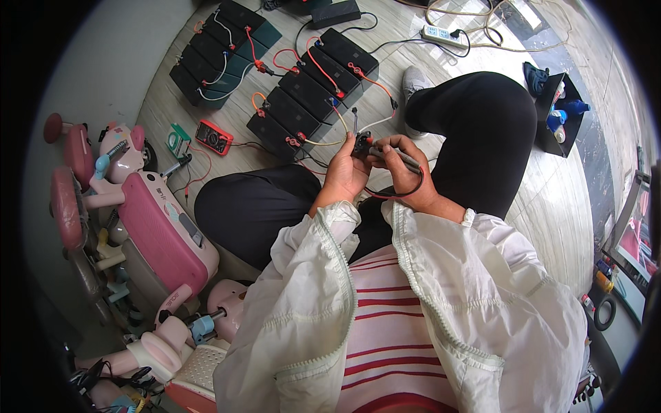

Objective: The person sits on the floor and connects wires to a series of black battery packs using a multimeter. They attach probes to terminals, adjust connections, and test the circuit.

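Note:
Above my lap, my left hand (343, 173) pinches a small black connector (361, 143) with a bit of red on it. Closed around a grey pen-shaped tool (407, 162) is my right hand (413, 184), and the tool's front end meets the connector. A black and red lead loops below the right hand. Just beyond the hands stands a row of black batteries (297, 118) joined by red, orange and white wires; some wires run toward the connector. The exact kind of tool cannot be made out.
A second battery row (219, 56) stands farther left. A red multimeter (214, 138) and a green-and-white box (178, 140) lie left. Pink children's ride-ons (162, 224) crowd the left side. A power strip (444, 36), black adapter (335, 13) and black bin (563, 117) lie beyond.

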